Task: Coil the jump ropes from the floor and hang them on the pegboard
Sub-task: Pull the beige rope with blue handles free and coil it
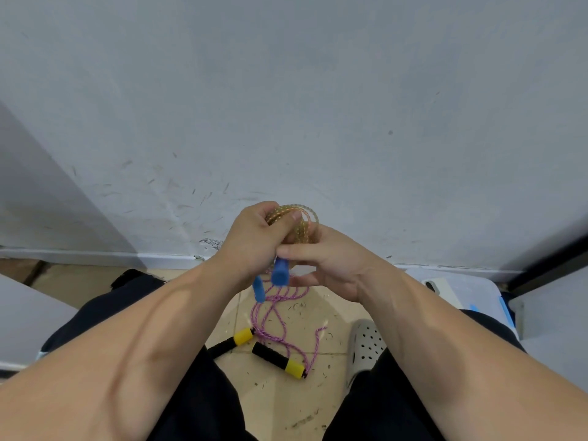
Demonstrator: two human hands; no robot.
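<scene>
My left hand (254, 240) grips a coiled translucent yellow jump rope (302, 221) held up in front of the wall. Its two blue handles (280, 271) hang down below my hands. My right hand (331, 265) touches the same coil from the right, fingers curled against the loops and one handle. On the tiled floor between my legs lies a pink-purple braided jump rope (276, 316), loose and uncoiled, with two black-and-yellow handles (280, 361). No pegboard is in view.
A scuffed grey wall (286, 106) fills the upper view, with a baseboard below. A grey perforated clog (366, 345) is on my right foot. A translucent plastic bin lid (471, 291) with a white object on it sits at right. Grey panels stand at both sides.
</scene>
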